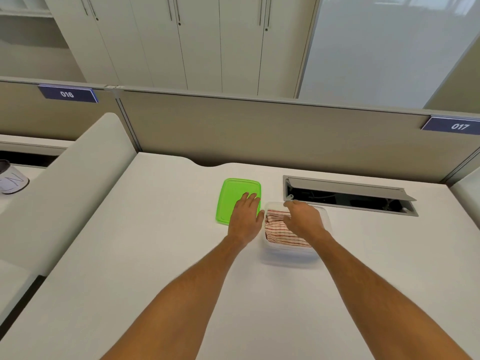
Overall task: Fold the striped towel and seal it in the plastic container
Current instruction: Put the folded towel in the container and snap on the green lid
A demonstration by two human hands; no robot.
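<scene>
The one camera sits on the person's head and looks forward and down at the white desk point(155, 255) close below, with the gray wall point(259, 131) and cupboards point(181, 42) farther off.

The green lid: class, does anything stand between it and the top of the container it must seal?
Yes. The right hand lies over the container, on the striped towel inside. The left hand rests on the green lid.
</scene>
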